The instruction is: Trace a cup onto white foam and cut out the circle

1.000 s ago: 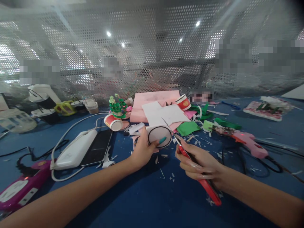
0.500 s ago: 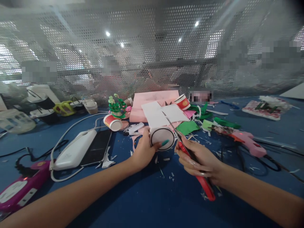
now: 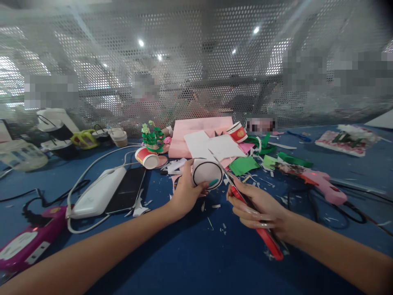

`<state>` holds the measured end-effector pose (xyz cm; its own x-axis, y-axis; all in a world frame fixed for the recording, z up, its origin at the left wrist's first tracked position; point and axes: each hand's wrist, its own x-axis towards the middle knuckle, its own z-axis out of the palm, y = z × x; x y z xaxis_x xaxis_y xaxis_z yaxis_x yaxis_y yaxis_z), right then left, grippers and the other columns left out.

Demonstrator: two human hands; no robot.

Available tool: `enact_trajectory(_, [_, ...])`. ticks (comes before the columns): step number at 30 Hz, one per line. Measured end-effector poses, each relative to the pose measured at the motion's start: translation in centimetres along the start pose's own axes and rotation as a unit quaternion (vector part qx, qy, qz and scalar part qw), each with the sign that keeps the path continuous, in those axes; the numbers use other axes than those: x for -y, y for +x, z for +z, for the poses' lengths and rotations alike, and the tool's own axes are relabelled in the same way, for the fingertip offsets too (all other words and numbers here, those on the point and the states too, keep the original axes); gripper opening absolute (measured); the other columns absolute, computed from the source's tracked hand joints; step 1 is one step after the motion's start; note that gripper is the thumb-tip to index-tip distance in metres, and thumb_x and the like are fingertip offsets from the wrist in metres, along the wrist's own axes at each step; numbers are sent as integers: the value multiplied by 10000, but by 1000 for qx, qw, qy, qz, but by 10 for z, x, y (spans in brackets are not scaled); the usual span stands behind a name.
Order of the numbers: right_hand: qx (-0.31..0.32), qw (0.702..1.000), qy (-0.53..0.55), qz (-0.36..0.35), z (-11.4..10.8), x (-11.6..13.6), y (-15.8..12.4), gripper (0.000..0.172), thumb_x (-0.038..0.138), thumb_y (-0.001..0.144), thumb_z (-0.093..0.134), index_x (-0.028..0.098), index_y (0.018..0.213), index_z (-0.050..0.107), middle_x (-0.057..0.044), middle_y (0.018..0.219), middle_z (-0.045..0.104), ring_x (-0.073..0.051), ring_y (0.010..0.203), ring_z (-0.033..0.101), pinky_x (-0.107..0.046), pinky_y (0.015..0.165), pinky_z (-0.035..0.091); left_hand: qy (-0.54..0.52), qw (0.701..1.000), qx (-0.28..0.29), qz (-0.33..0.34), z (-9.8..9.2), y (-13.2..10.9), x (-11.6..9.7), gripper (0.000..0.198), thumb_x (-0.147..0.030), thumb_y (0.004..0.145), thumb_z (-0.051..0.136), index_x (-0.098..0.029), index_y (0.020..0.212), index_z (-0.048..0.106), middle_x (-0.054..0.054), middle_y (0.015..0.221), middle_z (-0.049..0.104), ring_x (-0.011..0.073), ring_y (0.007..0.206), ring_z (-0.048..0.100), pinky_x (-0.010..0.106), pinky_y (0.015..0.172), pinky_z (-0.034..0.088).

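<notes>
Between the thumb and fingers of my left hand (image 3: 187, 190) is a piece of white paper (image 3: 205, 173) with a black circle drawn on it. The thumb lies flat over the circle's lower right. My right hand (image 3: 258, 209) is closed round red-handled scissors (image 3: 241, 196), whose blades point up and left along the paper's right edge. Whether the blades touch the paper I cannot tell. Just beyond lie white sheets (image 3: 229, 146) on a large pink sheet (image 3: 202, 125), with a green paper piece (image 3: 245, 166) to the right.
To the left lie a white power bank (image 3: 95, 194), a black phone (image 3: 127, 190) and a purple power strip (image 3: 37, 237). A pink glue gun (image 3: 325, 186) rests at right. Red paper cups (image 3: 146, 158) and a green paper plant (image 3: 152, 137) stand further back. Scraps litter the blue table (image 3: 184, 262).
My left hand has shifted the white paper slightly left and up, turning it a little. The scissors stay by its right edge in my right hand.
</notes>
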<state>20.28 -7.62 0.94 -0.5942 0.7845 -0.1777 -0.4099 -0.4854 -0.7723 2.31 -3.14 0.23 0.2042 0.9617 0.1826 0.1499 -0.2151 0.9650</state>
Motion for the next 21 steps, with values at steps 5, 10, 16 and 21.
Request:
enact_trajectory(5, [-4, 1000, 0, -3, -1, -2, 0, 385, 430, 896, 338, 150, 747, 556, 82, 391, 412, -16, 215, 194, -115, 216, 266, 39, 999, 21, -2, 0, 1, 1, 390, -194, 706, 569, -220, 1042, 373, 32, 939, 533, 109, 566, 581, 301, 533, 556])
enact_trajectory(10, [-26, 999, -20, -17, 0, -5, -1, 355, 412, 891, 365, 153, 732, 548, 81, 364, 404, -21, 210, 194, -114, 205, 251, 70, 997, 31, 20, -1, 0, 2, 390, -210, 721, 554, -210, 1062, 366, 38, 927, 559, 119, 585, 577, 271, 515, 533])
enact_trajectory(16, [-31, 999, -20, -20, 7, -3, -5, 342, 388, 895, 366, 151, 713, 532, 77, 355, 411, -17, 200, 189, -112, 194, 235, 135, 988, 45, 67, -2, -1, 3, 439, -211, 737, 535, -196, 1142, 368, 38, 863, 596, 132, 589, 568, 254, 512, 487])
enact_trajectory(21, [12, 999, -36, -5, 20, -4, -11, 363, 454, 864, 404, 143, 720, 525, 84, 357, 419, -21, 175, 200, -136, 181, 241, 231, 964, 87, 101, -2, -6, 1, 455, -223, 723, 563, -172, 1146, 404, 6, 700, 598, 161, 610, 568, 266, 556, 451])
